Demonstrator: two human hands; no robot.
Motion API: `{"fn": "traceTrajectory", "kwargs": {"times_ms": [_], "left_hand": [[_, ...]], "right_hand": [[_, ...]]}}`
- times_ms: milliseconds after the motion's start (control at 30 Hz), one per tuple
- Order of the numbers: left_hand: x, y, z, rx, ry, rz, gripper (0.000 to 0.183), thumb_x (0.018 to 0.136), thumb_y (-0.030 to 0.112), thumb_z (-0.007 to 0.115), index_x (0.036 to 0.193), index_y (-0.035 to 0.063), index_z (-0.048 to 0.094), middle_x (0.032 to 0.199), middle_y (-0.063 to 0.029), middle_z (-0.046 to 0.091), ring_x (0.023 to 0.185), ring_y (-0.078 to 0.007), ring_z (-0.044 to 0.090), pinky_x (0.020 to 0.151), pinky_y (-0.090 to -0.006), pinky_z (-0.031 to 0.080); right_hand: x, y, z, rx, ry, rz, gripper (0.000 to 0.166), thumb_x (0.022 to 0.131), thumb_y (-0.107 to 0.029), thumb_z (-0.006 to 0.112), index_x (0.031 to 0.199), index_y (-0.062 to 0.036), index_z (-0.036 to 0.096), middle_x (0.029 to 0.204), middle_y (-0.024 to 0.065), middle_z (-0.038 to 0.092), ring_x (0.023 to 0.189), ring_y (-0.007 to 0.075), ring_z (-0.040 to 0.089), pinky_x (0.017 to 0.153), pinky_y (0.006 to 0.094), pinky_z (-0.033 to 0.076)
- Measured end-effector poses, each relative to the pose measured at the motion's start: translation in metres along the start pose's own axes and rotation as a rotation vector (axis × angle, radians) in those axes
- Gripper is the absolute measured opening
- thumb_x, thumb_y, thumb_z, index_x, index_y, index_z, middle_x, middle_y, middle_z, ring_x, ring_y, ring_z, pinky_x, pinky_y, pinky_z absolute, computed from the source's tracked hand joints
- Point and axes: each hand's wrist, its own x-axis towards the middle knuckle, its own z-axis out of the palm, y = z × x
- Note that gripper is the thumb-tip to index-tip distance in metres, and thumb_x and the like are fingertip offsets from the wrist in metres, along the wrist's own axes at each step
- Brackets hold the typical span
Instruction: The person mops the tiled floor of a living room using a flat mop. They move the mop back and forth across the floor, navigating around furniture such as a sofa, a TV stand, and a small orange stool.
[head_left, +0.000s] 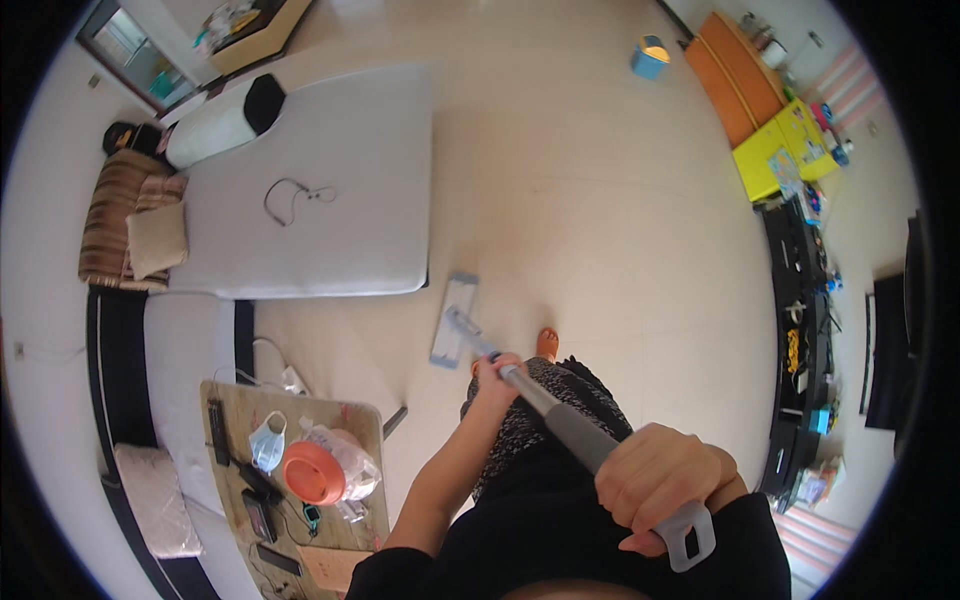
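Note:
A flat mop with a grey metal pole (532, 391) slants from near my chest down to the floor. My right hand (658, 480) is closed around its grey grip, just below the looped plastic end. Further down, my left hand (501, 377) wraps the pole near a joint. The rectangular mop head (454, 321) lies on the beige tiled floor (585, 225), close to the bed's corner and ahead of my feet. One foot in an orange sandal (548, 343) shows beside the pole; the other is mostly hidden.
A grey-covered bed (360, 247) stands at the left. Nearer, a low table (371, 450) carries an orange bowl, a face mask and devices. A power strip (294, 381) with its cable lies behind it. At right run a black cabinet (780, 270) and yellow drawers; a blue bin (646, 64) stands farther off.

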Motion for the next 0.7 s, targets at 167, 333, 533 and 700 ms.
{"fn": "traceTrajectory", "kwargs": {"times_ms": [167,333,533,700], "left_hand": [[-0.006,0.026,-0.015,-0.046,-0.158,0.076,0.038,0.079,0.042,0.03,0.055,0.0131,0.03,0.045,0.0028,0.035,0.038,-0.0073,0.04,0.044,-0.0218,0.038],[0.01,0.059,-0.052,0.032,-0.214,0.072,0.014,0.069,0.019,0.039,0.06,0.0085,0.034,0.054,-0.0007,0.041,0.047,-0.011,0.046,0.045,-0.0237,0.041],[0.051,0.05,-0.045,0.13,0.184,0.131,0.012,0.067,0.015,0.04,0.061,0.0063,0.033,0.054,-0.0056,0.04,0.047,-0.0151,0.045,0.047,-0.0252,0.044],[0.113,0.07,-0.084,0.568,0.298,0.349,0.028,0.078,0.032,0.032,0.059,0.0118,0.03,0.044,0.0021,0.034,0.035,-0.0079,0.039,0.036,-0.0215,0.039]], "right_hand": [[-0.023,0.014,-0.027,0.022,0.132,-0.1,0.015,0.064,0.002,0.066,0.072,-0.0044,0.055,0.066,0.0071,0.053,0.058,0.0215,0.054,0.052,0.0304,0.044],[-0.057,0.048,-0.055,0.093,0.122,-0.085,0.016,0.068,0.006,0.059,0.064,-0.0038,0.047,0.056,0.0066,0.047,0.049,0.023,0.048,0.045,0.0312,0.037],[-0.11,0.044,-0.12,0.059,0.157,-0.058,0.019,0.069,0.005,0.058,0.062,-0.0045,0.044,0.056,0.0062,0.047,0.051,0.0249,0.049,0.046,0.0327,0.037],[-0.154,0.037,-0.188,0.122,0.016,-0.004,0.02,0.071,0.0,0.06,0.062,-0.0051,0.043,0.059,0.0068,0.046,0.056,0.0257,0.046,0.05,0.0334,0.036]]}}
